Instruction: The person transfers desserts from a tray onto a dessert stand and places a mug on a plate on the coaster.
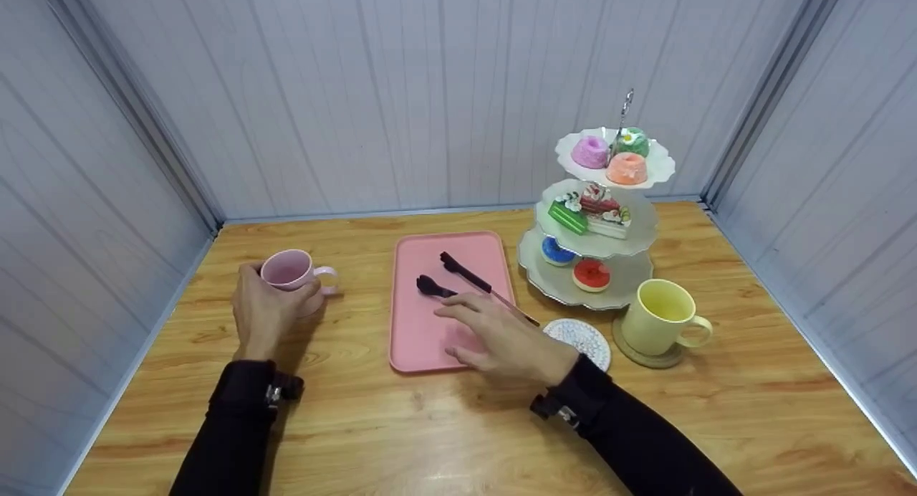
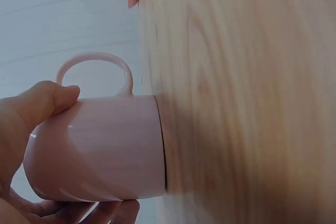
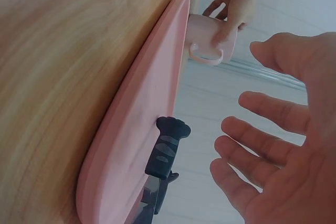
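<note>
My left hand [image 1: 263,311] grips a pink mug [image 2: 105,148] around its body, thumb on the near side and fingers curled on the other. The mug stands upright at the left of the table, its handle turned right. My right hand [image 1: 501,336] is over a pink tray [image 1: 423,338], fingers spread and nothing held, as the right wrist view [image 3: 283,140] also shows. Under and beyond its fingers lie tongs [image 1: 469,272] with black paw-shaped tips, slanting across the tray. Part of the tongs is hidden by the hand in the head view.
A three-tier stand [image 1: 596,227] with toy cakes and donuts rises behind the tray's right side. In front of it, a yellow mug [image 1: 648,324] stands on a round coaster [image 1: 663,360]. A white patterned coaster [image 1: 579,338] lies by my right wrist. Panel walls enclose the wooden table.
</note>
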Demonstrator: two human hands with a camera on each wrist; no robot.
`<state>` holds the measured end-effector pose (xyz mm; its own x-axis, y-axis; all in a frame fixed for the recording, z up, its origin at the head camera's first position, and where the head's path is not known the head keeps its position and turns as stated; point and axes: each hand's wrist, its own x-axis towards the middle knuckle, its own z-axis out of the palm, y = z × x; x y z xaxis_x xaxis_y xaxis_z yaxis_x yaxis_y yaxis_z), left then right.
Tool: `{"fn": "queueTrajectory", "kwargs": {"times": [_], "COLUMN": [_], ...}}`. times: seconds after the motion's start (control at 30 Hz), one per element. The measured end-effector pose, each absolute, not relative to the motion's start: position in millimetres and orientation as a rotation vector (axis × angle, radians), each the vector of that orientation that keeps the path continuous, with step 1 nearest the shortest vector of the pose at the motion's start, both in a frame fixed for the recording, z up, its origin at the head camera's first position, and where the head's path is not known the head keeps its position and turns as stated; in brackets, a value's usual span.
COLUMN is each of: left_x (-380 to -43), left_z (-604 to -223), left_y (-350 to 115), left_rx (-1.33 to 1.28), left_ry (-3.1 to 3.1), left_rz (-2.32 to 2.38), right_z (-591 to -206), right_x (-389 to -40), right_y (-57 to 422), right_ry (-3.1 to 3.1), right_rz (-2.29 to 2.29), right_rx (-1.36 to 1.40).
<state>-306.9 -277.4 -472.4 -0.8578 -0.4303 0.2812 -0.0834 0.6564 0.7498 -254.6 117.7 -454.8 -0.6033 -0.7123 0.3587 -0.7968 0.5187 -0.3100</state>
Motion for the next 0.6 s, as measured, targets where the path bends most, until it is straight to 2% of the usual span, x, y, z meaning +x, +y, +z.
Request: {"fn": "queueTrajectory", "kwargs": {"times": [0.6], "left_x": [-294.2], "left_z": [-440.6], "left_y": [-228.8], "left_rx": [0.175], "left_ry": [-2.388], "left_rz": [-1.063], "right_z": [-453.4], "right_x": [-256.7], "right_y": [118.6], "right_ry": [-2.551], "right_rz": [0.781], "right_rx": [1.254]}}
